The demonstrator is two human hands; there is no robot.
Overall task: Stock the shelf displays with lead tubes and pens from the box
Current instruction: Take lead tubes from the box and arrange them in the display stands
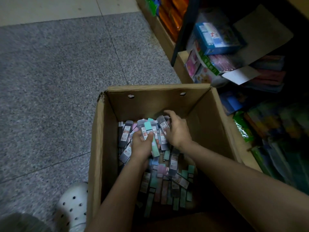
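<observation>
An open cardboard box (107, 131) stands on the floor, its bottom covered with loose lead tubes (168, 180) in grey, teal, pink and blue. Both my hands are inside it. My left hand (142, 146) grips a fanned bunch of lead tubes (148, 129), teal and grey ones uppermost. My right hand (177, 129) curls its fingers round a grey lead tube (163, 123) at the right side of that bunch. No pens can be made out among the contents.
A dark shelf unit (185, 30) stands at the right, with stacked stationery packs (217, 39) and coloured goods (267, 131) low down. More cardboard boxes (160, 36) line its base. Grey speckled floor (58, 81) lies to the left. A white perforated clog (73, 206) is beside the box.
</observation>
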